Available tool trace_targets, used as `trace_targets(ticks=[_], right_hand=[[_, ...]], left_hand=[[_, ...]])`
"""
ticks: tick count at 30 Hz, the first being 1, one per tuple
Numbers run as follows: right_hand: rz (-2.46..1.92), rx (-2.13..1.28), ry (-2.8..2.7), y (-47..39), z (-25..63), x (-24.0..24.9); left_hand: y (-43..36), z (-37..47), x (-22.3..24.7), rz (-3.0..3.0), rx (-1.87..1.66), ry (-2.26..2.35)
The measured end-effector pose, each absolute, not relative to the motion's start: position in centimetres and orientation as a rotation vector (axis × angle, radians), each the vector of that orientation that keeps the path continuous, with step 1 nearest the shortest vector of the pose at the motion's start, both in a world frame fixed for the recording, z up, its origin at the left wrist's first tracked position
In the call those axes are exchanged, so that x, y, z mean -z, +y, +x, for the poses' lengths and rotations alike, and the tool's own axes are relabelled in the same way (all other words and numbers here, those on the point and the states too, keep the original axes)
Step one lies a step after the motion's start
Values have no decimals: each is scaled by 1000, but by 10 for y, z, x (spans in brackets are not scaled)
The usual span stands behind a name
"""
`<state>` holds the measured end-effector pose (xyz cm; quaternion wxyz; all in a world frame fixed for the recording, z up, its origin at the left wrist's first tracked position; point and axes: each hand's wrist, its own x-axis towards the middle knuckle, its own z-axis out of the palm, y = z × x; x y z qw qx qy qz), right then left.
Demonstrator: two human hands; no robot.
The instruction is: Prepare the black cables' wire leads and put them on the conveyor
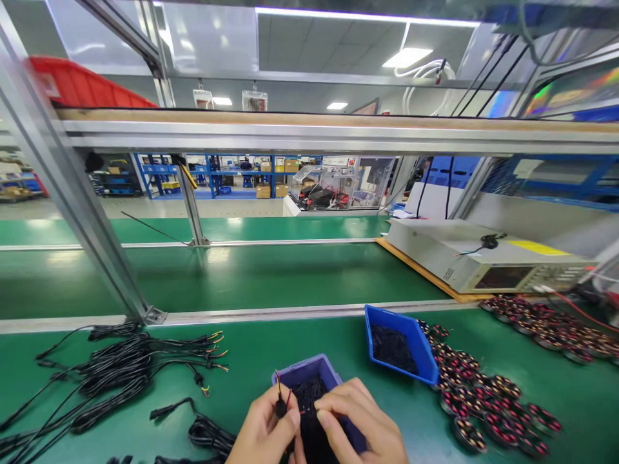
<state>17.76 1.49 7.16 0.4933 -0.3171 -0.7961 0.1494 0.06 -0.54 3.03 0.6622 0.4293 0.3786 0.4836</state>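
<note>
Green counter (271,283) spans the whole view, split by aluminium rails; an angled aluminium frame post (72,193) rises at the left and a shelf beam (338,132) runs across above. A red bin (82,84) sits on that shelf, upper left.

Right rear: a beige instrument box (478,258) on a wooden board, black cable lying on its top.

Left front: a spread of black cable harnesses (120,374) with stripped coloured ends pointing right.

Right front: a heap of round wound coils (488,393), red and copper, running from beside the blue bin toward the lower right; a second row of the same coils (546,322) lies in front of the instrument box.

Blue bin (399,341), tilted, holds a dark mass of small black pieces. A second, purple-blue bin (309,380) stands directly behind the hands, also filled with black pieces.

Left hand (265,432), bottom centre: thumb and fingers pinch a small black connector (281,406) with thin red and yellow leads standing up from it. The connector is held just above the near edge of the purple-blue bin.

Right hand (362,422), touching the left: fingers curled narrow, tips meeting at a thin lead beside the connector. Whether it grips the lead firmly cannot be told; the piece is too small.
</note>
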Motion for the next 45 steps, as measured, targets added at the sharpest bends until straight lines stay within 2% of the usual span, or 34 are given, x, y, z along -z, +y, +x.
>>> trace_targets(ticks=[23, 33, 40, 45], right_hand=[[-700, -378, -1931, 16, 174, -63], [-661, -128, -2108, 20, 180, -65], [-819, -473, -1862, 17, 180, -73], [-753, -487, -1881, 14, 174, -74]], left_hand=[[-7, 2, -30, 979, -1066, 875], [-8, 2, -31, 986, -1080, 848], [-10, 0, -39, 1010, -986, 938], [-12, 3, -46, 1036, -968, 946]])
